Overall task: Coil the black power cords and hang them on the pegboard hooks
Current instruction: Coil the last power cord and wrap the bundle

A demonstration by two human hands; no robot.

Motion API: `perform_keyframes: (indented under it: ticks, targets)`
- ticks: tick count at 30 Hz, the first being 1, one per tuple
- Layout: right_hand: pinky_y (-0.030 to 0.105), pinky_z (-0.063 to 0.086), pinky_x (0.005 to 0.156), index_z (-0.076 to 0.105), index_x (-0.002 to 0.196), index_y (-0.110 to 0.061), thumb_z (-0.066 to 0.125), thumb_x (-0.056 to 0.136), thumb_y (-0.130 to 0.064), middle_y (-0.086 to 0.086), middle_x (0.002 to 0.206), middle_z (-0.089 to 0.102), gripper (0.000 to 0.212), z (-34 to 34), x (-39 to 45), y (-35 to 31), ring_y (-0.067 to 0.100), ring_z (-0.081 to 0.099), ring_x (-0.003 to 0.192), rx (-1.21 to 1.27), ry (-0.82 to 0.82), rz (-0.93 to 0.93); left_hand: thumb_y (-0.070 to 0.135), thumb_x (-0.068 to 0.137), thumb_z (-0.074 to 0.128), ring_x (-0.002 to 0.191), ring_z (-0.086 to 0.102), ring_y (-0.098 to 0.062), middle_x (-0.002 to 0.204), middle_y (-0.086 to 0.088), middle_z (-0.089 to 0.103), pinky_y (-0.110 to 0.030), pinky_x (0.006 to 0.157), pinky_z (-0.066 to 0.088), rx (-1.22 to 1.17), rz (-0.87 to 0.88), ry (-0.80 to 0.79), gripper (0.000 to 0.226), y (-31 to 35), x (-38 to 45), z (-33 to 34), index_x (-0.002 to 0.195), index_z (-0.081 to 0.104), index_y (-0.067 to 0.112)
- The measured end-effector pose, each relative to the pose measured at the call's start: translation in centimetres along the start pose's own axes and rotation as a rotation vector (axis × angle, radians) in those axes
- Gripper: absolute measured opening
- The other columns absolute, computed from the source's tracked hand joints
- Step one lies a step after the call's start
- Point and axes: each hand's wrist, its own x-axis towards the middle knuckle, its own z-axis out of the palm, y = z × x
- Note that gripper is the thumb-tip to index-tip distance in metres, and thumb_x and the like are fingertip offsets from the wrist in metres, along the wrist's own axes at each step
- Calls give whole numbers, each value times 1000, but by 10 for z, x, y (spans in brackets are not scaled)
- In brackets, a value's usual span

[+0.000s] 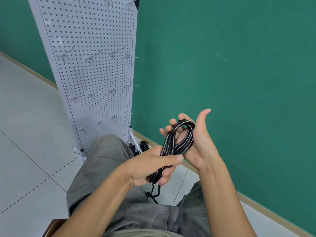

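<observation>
You hold a coiled black power cord [177, 139] between your two hands, in front of your knees. Its loops run as a long oval from your left hand [153, 166] up into your right hand [193, 139]. Your left hand grasps the lower end of the coil: the thumb lies across the strands on top and the other fingers curl under them. Your right hand carries the upper end of the loops in its palm; the fingers bend around the far side of the coil, and the thumb stands up, free from the cord. Below your left hand, a short tail of the cord [153, 194] hangs down between your legs; how it ends you cannot tell, because it is small and dark there. Beyond your left hand, on the floor by the foot of the board, more black cords [143, 145] lie in a small heap, partly hidden behind your left knee [109, 151]. Further past both hands stands the white pegboard [89, 65], upright on its feet, with several metal hooks [92, 58] in rows, all bare. The board stands against a green wall [222, 65], on a floor of pale tiles [25, 142].
</observation>
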Motion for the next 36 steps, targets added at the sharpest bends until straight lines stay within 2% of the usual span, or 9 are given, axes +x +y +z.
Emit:
perform_keyframes:
  ticks: [4, 6, 8, 12, 15, 19, 26, 32, 36]
  targets:
    - [48, 53, 99, 53, 136, -5, 17, 94, -77, 23, 128, 67, 90, -6, -2, 7, 36, 69, 113, -106, -149, 47, 23, 108, 49, 42, 37, -14, 54, 1, 37, -21, 44, 37, -51, 46, 123, 34, 6, 2, 3, 76, 44, 14]
    - [45, 56, 85, 47, 145, -5, 12, 90, -80, 23, 125, 67, 99, -6, -3, 18, 33, 72, 98, -189, -207, 110, 27, 107, 50, 44, 40, -15, 55, 2, 36, -22, 45, 39, -119, 99, 252, 33, 8, 3, -2, 78, 44, 15]
    - [34, 51, 67, 47, 143, 0, 11, 88, -82, 15, 94, 67, 105, -5, -3, 32, 21, 58, 69, -271, -239, 172, 32, 106, 50, 46, 44, -16, 57, 3, 37, -24, 47, 42, -190, 182, 373, 32, 12, 3, -12, 79, 46, 14]
    - [35, 41, 103, 71, 85, -29, 10, 88, -82, -8, 95, 68, 81, 0, -1, 60, 12, 65, 100, -488, -296, 214, 40, 106, 48, 51, 53, -16, 59, 5, 39, -28, 58, 49, -273, 279, 524, 35, 21, -3, -35, 79, 47, 17]
    - [42, 34, 118, 75, 106, -36, 13, 91, -81, -7, 122, 73, 78, 0, 4, 75, 11, 63, 125, -745, -273, 189, 41, 105, 49, 48, 44, -11, 59, 6, 37, -30, 61, 51, -393, 352, 596, 32, 28, -9, -47, 83, 49, 17]
    - [38, 44, 108, 75, 114, -18, 16, 99, -68, 0, 105, 78, 78, -3, 4, 79, 15, 72, 106, -992, -263, 169, 42, 105, 49, 44, 36, -9, 57, 8, 36, -22, 47, 38, -464, 442, 746, 33, 35, -16, -63, 82, 48, 19]
    - [21, 51, 74, 77, 96, -14, 65, 99, -17, -3, 87, 78, 13, -10, 3, 78, 11, 72, 78, -1152, -199, 23, 43, 108, 47, 44, 41, -11, 57, 7, 43, -24, 44, 41, -471, 521, 1075, 38, 39, -26, -88, 81, 48, 17]
    - [23, 47, 71, 77, 85, -17, 66, 98, -13, 3, 75, 69, 17, 7, -6, 57, 7, 56, 69, -1149, -206, -160, 42, 108, 46, 43, 46, -13, 54, 6, 49, -29, 48, 43, -204, 426, 1164, 45, 28, -20, -94, 72, 49, 15]
    - [19, 46, 74, 75, 108, -25, 55, 103, -6, -4, 83, 70, 28, 28, -15, 35, 18, 58, 76, -1073, -250, -263, 42, 109, 43, 45, 47, -15, 58, 2, 50, -28, 48, 44, -66, 354, 1073, 45, 18, -12, -80, 77, 51, 12]
